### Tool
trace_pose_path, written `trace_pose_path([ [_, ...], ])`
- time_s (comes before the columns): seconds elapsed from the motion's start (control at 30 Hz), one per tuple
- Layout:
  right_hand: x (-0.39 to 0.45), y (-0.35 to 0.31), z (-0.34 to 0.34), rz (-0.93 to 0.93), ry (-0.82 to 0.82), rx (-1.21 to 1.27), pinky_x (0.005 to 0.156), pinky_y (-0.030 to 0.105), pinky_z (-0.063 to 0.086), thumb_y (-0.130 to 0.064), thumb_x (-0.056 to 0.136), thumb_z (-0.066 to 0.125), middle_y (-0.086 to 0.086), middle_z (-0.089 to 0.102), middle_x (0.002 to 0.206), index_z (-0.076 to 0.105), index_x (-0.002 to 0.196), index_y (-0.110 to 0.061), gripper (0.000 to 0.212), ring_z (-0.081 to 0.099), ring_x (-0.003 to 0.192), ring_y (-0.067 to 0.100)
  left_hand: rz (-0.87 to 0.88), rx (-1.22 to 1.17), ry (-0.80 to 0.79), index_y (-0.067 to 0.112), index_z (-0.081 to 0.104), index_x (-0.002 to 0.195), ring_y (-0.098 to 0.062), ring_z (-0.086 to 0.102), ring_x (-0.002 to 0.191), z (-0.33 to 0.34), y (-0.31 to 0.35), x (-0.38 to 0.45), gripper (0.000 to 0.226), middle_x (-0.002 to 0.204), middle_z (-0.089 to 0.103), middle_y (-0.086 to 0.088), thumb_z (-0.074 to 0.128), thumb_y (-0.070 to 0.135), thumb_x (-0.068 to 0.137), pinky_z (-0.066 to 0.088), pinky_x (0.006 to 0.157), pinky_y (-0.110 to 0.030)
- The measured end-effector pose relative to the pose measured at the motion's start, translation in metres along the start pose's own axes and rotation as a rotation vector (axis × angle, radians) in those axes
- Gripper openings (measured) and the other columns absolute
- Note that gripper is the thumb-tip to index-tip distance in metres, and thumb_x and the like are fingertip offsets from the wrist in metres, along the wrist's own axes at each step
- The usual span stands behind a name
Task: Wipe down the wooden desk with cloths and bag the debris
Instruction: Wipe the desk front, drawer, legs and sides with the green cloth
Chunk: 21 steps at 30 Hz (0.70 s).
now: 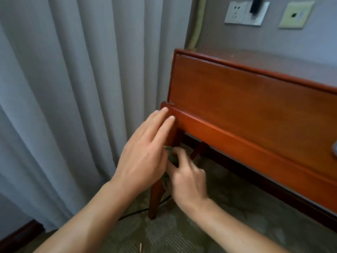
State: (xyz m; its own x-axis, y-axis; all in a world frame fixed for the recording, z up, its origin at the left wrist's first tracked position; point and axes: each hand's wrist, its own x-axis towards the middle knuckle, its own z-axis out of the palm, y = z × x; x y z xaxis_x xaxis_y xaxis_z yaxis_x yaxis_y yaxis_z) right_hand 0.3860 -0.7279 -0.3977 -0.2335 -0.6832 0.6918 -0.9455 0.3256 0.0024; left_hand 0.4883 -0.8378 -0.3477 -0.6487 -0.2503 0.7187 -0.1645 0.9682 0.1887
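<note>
Curtain [73,88], 9 o'clock. My left hand [144,152], flat and unclenched, fingertips on the bench [255,110] corner. Cloth [172,157], centre, against the bench leg [156,198]. My right hand [187,179], 5 o'clock of it, pinching the cloth.

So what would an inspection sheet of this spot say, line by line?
Surface: wooden desk, reddish-brown; the top is seen only at a shallow angle, with a few pale specks.
Job's things: a dark green cloth bunched against the desk leg.
Clutter: a small pale scrap on the carpet.
Hands: left hand open, fingertips on the desk's corner rail; right hand closed on the cloth.
Cables: a dark cable runs along the floor by the leg.
Surroundings: grey curtain on the left; wall sockets above the desk.
</note>
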Motion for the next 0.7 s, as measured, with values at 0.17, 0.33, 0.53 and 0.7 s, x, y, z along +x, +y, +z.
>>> trace_pose_path([
  [0.17, 0.026, 0.014, -0.121, 0.067, 0.257, -0.039, 0.047, 0.037, 0.058, -0.006, 0.066, 0.089, 0.013, 0.066, 0.118, 0.077, 0.123, -0.023, 0.06, 0.071, 0.08, 0.03, 0.026, -0.072, 0.062, 0.005, 0.054, 0.148, -0.025, 0.044, 0.147, -0.013, 0.021, 0.038, 0.05, 0.155, 0.051, -0.012, 0.043, 0.009, 0.1, 0.039, 0.12, -0.042],
  [0.33, 0.029, 0.035, -0.185, 0.237, 0.34, -0.183, 0.048, 0.038, 0.054, -0.001, 0.055, 0.088, 0.016, 0.065, 0.117, 0.077, 0.123, -0.019, 0.071, 0.07, 0.078, 0.035, 0.03, 0.099, -0.04, 0.004, 0.053, 0.148, -0.037, 0.054, 0.136, -0.009, 0.024, 0.04, 0.066, 0.149, 0.054, -0.02, 0.07, -0.004, 0.084, 0.051, 0.108, -0.054],
  [0.53, 0.06, 0.02, -0.164, 0.12, 0.234, -0.175, 0.051, 0.034, 0.057, -0.008, 0.068, 0.089, 0.015, 0.064, 0.119, 0.074, 0.126, -0.014, 0.06, 0.07, 0.092, 0.031, 0.048, 0.116, -0.072, 0.01, 0.059, 0.143, -0.03, 0.059, 0.132, -0.013, 0.022, 0.044, 0.063, 0.144, 0.061, -0.012, 0.077, 0.003, 0.083, 0.048, 0.111, -0.048],
  [0.7, 0.099, -0.003, -0.149, 0.17, 0.201, 0.077, 0.056, 0.032, 0.055, -0.009, 0.071, 0.082, 0.009, 0.058, 0.119, 0.07, 0.132, -0.018, 0.062, 0.067, 0.089, 0.027, -0.38, -0.864, -0.092, 0.029, 0.061, 0.136, -0.007, 0.062, 0.124, -0.051, 0.038, 0.061, 0.033, 0.132, 0.068, 0.013, 0.05, 0.023, 0.106, 0.05, 0.106, -0.042],
])
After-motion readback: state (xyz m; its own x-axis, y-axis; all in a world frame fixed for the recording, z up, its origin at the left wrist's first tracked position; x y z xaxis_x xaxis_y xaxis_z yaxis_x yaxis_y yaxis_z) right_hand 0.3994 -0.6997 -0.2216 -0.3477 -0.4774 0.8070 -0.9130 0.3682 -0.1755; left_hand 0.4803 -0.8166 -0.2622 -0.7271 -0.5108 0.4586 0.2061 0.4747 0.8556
